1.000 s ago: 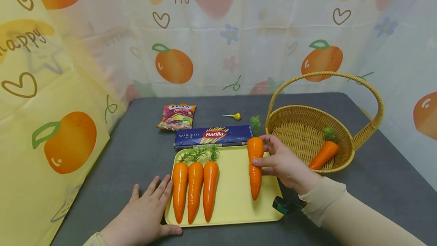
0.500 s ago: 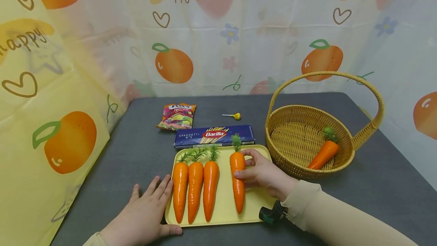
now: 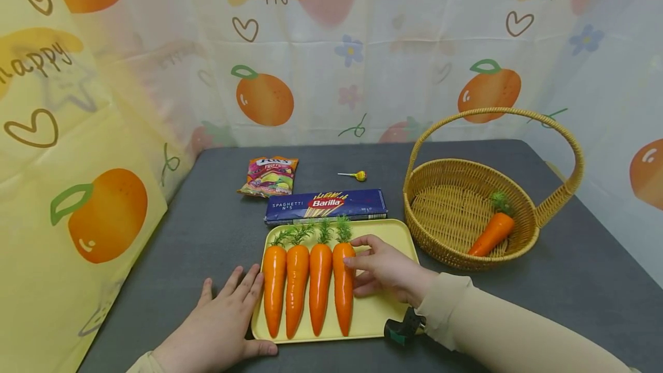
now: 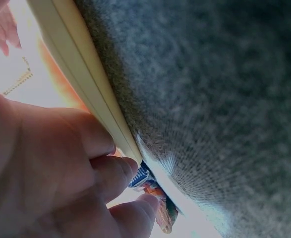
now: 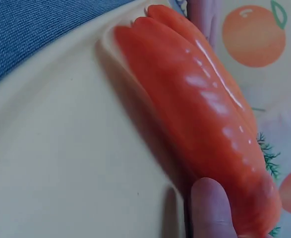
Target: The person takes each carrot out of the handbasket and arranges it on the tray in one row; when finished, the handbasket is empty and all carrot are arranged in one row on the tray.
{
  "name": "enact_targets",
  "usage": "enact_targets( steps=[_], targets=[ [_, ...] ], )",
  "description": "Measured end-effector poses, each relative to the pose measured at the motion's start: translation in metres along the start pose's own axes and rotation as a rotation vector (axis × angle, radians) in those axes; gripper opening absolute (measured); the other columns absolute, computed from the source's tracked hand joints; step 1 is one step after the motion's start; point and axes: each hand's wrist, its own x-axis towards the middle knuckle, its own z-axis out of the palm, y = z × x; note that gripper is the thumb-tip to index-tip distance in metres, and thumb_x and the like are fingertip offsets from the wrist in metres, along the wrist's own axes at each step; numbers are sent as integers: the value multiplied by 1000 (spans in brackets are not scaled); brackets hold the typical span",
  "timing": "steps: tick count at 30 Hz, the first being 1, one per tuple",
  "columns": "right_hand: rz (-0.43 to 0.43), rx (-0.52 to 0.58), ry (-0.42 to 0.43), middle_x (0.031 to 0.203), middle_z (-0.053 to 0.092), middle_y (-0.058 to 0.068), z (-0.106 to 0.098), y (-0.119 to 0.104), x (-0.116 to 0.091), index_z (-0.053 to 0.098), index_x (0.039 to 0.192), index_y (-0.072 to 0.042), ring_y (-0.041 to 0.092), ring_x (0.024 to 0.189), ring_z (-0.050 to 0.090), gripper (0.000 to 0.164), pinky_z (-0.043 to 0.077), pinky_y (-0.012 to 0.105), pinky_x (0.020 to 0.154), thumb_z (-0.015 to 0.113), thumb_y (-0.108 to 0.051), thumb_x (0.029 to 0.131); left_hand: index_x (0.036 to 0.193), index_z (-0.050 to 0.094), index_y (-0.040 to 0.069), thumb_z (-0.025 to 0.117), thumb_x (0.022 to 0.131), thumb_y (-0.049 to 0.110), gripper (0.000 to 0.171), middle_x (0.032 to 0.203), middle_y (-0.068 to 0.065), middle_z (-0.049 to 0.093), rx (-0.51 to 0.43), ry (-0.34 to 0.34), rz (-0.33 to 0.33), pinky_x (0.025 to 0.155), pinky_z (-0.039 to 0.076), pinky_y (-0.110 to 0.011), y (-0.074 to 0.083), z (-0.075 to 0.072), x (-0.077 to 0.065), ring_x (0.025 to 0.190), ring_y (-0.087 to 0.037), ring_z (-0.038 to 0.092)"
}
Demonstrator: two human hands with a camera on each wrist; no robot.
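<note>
Four-fingered contact aside, my left hand (image 3: 217, 318) lies with spread fingers along the left edge of a pale yellow tray (image 3: 383, 315), its fingertips against the rim. On the tray, several orange carrots with green tops lie side by side, tips toward me. My right hand (image 3: 388, 272) holds the rightmost carrot (image 3: 343, 292) near its upper end, thumb on top and fingers at its right side. In the right wrist view a digit presses against this carrot (image 5: 200, 109). The left wrist view shows curled-looking fingers at the tray's rim (image 4: 81, 64).
A wicker basket (image 3: 414, 240) with a tall handle stands on the right, one carrot (image 3: 492, 235) inside. Behind the tray lie a blue spaghetti box (image 3: 290, 206), a candy bag (image 3: 270, 177) and a lollipop (image 3: 359, 175). A patterned curtain (image 3: 321, 56) surrounds the dark table (image 3: 217, 223).
My right hand has brought the carrot leftward from beside the basket and down onto the tray, next to the other carrots. The left hand has stayed in place.
</note>
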Motion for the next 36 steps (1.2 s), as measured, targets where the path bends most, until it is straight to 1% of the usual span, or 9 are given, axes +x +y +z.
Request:
enact_targets(
  steps=[5,12,19,23,25,27,30,32,36],
  targets=[
    [31,-2,12,134,61,23,-2,-2,-3,45,156,-7,27,84,72,51,65,37,72,56,-36,116,174,32,5,63,76,99,139,184,-16,22,2,6,3,115,9,-95,0,0,0,168,-50,22],
    [40,-33,2,145,54,30,-14,-12,-13,39,165,-4,31,89,73,68,67,47,81,46,-51,117,174,32,5,63,76,99,139,184,-17,23,6,4,4,115,10,-95,0,1,1,167,-51,23],
    [-26,-24,-30,152,49,30,-39,-35,-29,33,168,-5,28,98,75,73,68,45,90,42,-57,118,175,30,6,65,77,98,139,184,-16,22,4,0,0,114,9,-96,0,0,1,167,-50,22],
    [-80,-6,-51,166,36,34,-62,-50,-38,21,174,-5,29,108,76,81,66,43,97,34,-62,117,175,29,5,64,77,98,139,184,-16,22,4,4,5,114,9,-96,0,-1,0,167,-50,23],
    [-111,11,-55,172,27,36,-76,-56,-43,13,177,-6,36,119,74,87,65,42,100,32,-65,116,175,29,5,64,77,98,139,184,-16,22,5,6,6,114,9,-95,0,-1,0,168,-50,23],
    [-136,44,-53,177,17,35,-91,-61,-47,3,178,-9,51,136,64,92,64,42,103,31,-69,114,175,29,5,64,77,98,139,184,-16,22,6,8,7,114,9,-95,-1,-1,0,168,-50,23],
    [-148,131,-25,182,0,33,-115,-65,-55,-12,178,-14,63,156,37,99,63,42,104,30,-74,111,175,30,5,64,77,98,140,184,-16,22,5,9,6,115,9,-95,-1,0,0,168,-50,22],
    [-131,199,7,183,-12,28,-132,-65,-61,-22,176,-19,64,162,22,101,64,42,102,28,-76,110,175,29,5,64,77,98,139,184,-16,22,2,9,8,115,9,-95,-1,0,-1,168,-49,22],
    [-85,294,84,180,-30,20,-164,-63,-72,-38,168,-27,60,166,9,103,65,42,98,26,-80,107,175,29,6,64,76,98,140,184,-15,22,7,13,10,115,9,-95,0,0,0,168,-49,22]
  ],
)
